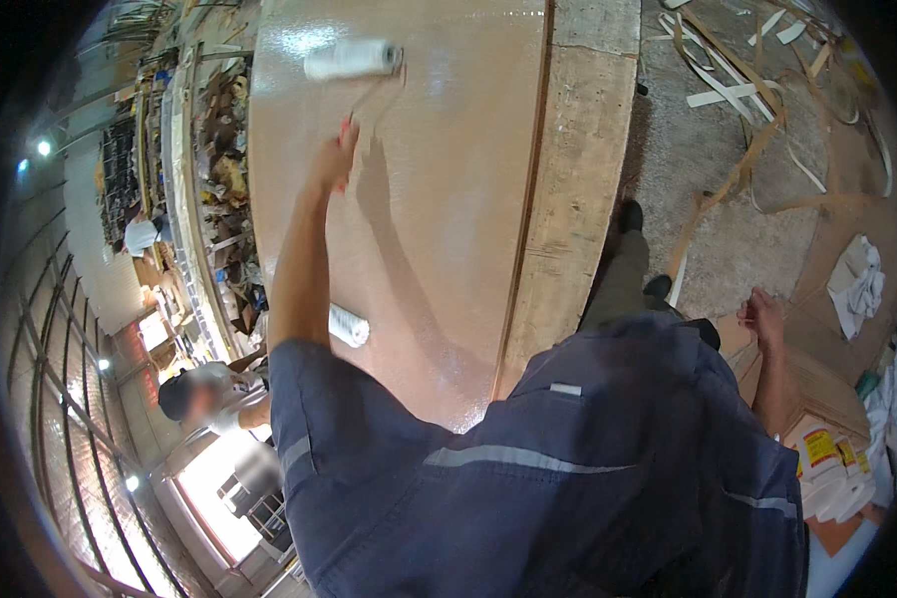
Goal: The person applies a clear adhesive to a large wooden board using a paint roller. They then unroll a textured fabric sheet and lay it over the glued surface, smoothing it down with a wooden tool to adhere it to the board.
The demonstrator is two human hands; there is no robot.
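Observation:
My left hand (335, 159) is closed around the red handle of a paint roller (354, 60) and reaches far out over a large tan panel (458, 179). The roller's white fluffy sleeve rests on the panel's wet, shiny surface near its far end, and its wire frame bends back to the handle. My right hand (762, 317) hangs out at my right side, away from the panel, fingers loosely curled and apart with nothing visible in them. A second white roller sleeve (349, 326) touches the panel beside my left upper arm; my arm hides its handle.
A wooden board (573, 169) runs along the panel's right edge. Curled strips (733, 95) litter the concrete floor at right, near white rags (857, 284) and white containers with yellow labels (825, 463). At left, a co-worker in a dark cap (176, 396) stands close to the panel.

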